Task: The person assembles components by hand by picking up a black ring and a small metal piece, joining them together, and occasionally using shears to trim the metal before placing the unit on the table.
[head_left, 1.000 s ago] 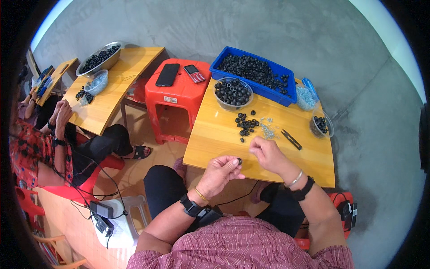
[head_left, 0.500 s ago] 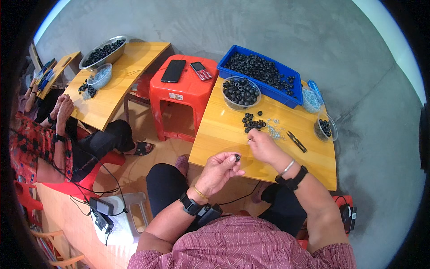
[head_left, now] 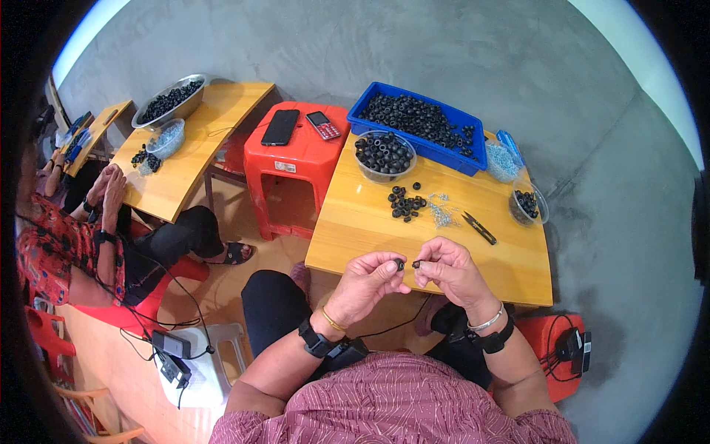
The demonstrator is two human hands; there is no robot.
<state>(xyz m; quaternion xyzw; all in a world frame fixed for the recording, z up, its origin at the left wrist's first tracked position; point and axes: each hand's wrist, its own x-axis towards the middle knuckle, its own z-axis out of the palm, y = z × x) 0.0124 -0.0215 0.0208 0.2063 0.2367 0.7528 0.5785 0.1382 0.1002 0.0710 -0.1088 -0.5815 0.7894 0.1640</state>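
Observation:
My left hand (head_left: 370, 283) pinches a round black part with a hole (head_left: 399, 264) between thumb and fingertips. Close beside it, my right hand (head_left: 452, 275) is closed on a smaller dark piece (head_left: 416, 264), too small to name. Both hands are held over the near edge of the yellow table (head_left: 340, 244). Beyond them lie a loose pile of black ring-shaped parts (head_left: 405, 206) and a heap of small clear pieces (head_left: 442, 214). Black-handled snips (head_left: 479, 228) rest to the right of the heap.
A blue tray (head_left: 473, 169) and a clear tub (head_left: 381, 176), both with black parts, stand at the back. At the right are tubs of clear pieces (head_left: 503, 164) and black parts (head_left: 526, 203). A red stool (head_left: 285, 163) carries two phones. Another person (head_left: 81, 251) sits left.
My right hand has come back from the pile toward my left hand, now bringing a small dark piece. My left hand keeps its hold on the round black part. The view has shifted slightly.

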